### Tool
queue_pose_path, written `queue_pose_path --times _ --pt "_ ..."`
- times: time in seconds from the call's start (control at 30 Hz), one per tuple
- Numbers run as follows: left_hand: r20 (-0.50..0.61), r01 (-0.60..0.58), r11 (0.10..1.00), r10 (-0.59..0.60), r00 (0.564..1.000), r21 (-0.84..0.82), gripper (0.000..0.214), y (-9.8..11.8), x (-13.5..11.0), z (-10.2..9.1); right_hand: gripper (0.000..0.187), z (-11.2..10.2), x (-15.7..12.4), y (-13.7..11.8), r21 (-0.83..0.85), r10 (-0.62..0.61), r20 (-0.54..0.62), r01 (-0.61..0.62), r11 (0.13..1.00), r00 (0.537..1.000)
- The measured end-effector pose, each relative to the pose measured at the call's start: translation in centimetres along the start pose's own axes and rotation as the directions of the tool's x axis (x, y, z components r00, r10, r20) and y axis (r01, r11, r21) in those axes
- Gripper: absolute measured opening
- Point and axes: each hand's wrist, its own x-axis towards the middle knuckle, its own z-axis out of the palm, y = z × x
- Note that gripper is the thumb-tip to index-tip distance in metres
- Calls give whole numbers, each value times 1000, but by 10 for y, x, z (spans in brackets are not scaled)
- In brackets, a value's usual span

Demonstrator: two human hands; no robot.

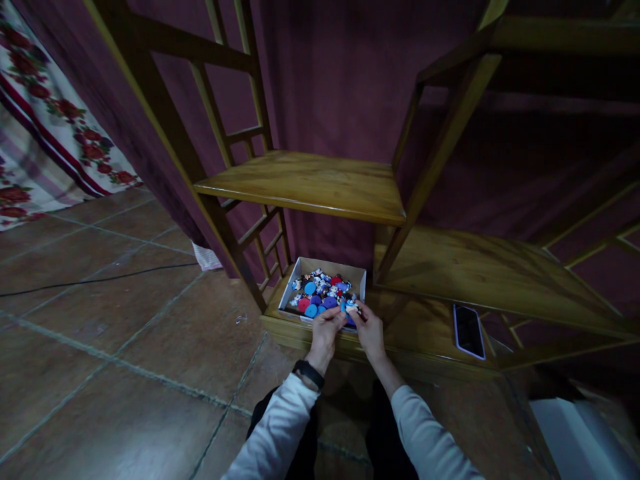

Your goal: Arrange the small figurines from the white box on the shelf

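Note:
A small white cardboard box [300, 268] sits on the bottom shelf of a wooden rack. It is filled with several small round pieces in blue, red and purple, plus printed ones [323, 293]. My left hand [326, 329] is at the box's near edge with its fingers curled in a pinch on a small piece that I cannot make out. My right hand [369, 328] is beside it, fingers pinched on a small light-coloured piece [351, 308] over the box's near right corner. Both hands almost touch each other.
The wooden rack has a middle shelf [310, 183] above the box and a lower shelf [500, 273] to the right. A phone in a pale case [469, 331] lies on the bottom board. A black cable [90, 280] crosses the tiled floor at left. A white object [575, 437] is at bottom right.

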Motion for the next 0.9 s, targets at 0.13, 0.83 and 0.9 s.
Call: queue_pose_path --times 0.13,0.83,0.9 --pt "13 36 999 -36 999 -7 27 2 -1 -2 34 -2 0 0 -33 -43 16 44 999 999" --pt "-5 219 974 -220 976 57 19 16 7 -7 30 -6 -6 -18 -4 -40 95 40 999 995" --pt "-10 241 969 -241 971 61 14 16 7 -9 28 -4 -4 -17 17 -35 110 34 999 993"
